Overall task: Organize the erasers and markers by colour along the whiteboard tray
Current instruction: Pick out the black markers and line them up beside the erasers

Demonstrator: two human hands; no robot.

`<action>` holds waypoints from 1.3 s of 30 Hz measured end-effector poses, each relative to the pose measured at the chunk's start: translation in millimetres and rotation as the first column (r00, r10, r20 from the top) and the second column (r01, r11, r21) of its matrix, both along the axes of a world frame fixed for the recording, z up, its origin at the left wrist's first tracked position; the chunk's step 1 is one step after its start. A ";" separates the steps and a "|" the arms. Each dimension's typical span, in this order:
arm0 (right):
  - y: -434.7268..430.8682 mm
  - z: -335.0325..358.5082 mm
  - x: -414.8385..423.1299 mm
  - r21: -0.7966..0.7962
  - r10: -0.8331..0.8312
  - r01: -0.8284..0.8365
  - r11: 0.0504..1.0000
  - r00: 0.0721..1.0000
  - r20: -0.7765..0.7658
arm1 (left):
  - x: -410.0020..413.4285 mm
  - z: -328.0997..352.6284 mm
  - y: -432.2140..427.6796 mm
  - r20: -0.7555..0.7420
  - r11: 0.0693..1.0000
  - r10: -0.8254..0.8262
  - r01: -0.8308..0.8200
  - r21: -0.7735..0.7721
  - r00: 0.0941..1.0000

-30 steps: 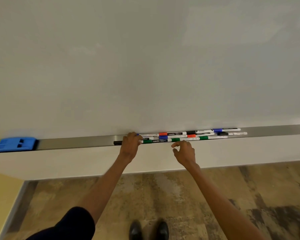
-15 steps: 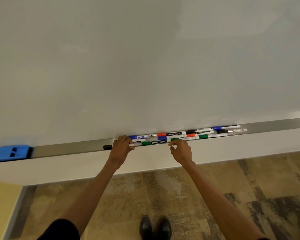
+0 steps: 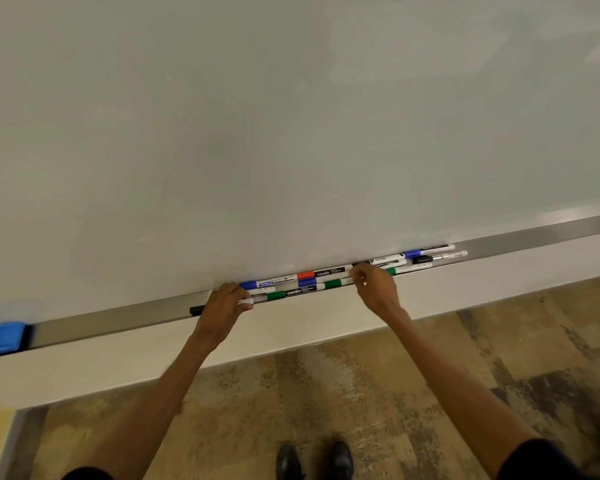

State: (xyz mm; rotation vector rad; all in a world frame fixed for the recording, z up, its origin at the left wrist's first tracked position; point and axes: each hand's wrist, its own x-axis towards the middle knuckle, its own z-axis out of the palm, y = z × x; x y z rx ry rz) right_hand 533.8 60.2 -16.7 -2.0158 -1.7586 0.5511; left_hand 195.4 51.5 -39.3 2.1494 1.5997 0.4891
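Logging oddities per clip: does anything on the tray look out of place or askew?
Yes. The markers lie bunched in one mixed pile on the tray, colours unsorted and rows overlapping. The blue eraser sits alone at far left. Nothing looks spilled or damaged.

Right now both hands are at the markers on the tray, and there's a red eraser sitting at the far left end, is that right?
Not quite: the eraser at the tray's far left end is blue, not red, as the head view shows. The left hand and right hand are indeed at the markers.
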 end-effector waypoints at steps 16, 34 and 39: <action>33.3 6.7 200.9 0.002 -0.053 0.054 0.999 0.973 0.225 | 207.8 35.0 39.1 -0.218 0.952 -0.200 0.242 0.186 0.955; 55.1 -17.3 260.4 -0.089 0.377 -0.369 0.925 0.865 0.331 | 296.6 20.1 51.7 -0.081 0.981 -0.169 0.175 0.085 0.982; 50.5 -21.4 268.6 -0.055 0.372 -0.379 0.924 0.854 0.364 | 287.6 16.4 50.1 -0.220 0.970 -0.181 0.210 0.119 0.959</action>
